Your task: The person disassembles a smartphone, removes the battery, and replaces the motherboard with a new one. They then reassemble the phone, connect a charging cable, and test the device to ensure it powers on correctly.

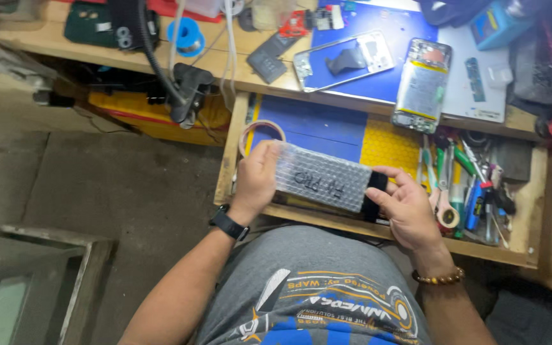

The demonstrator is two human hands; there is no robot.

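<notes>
I hold a flat black part wrapped in a bubble-wrap sleeve (pixel 324 179) over an open wooden drawer (pixel 228 160). My left hand (pixel 255 179) grips the sleeve's left end; a black watch sits on that wrist. My right hand (pixel 407 207) pinches the black end (pixel 374 191) that sticks out of the sleeve on the right; a bead bracelet circles that wrist. Handwriting in marker shows on the wrap.
The drawer holds a tape roll (pixel 261 130), blue and yellow mats and several screwdrivers and tools (pixel 474 185) at the right. On the bench above lie an opened phone with its battery showing (pixel 421 86), a phone frame (pixel 344 61), a solder spool (pixel 185 35) and a clamp with cable (pixel 186 89).
</notes>
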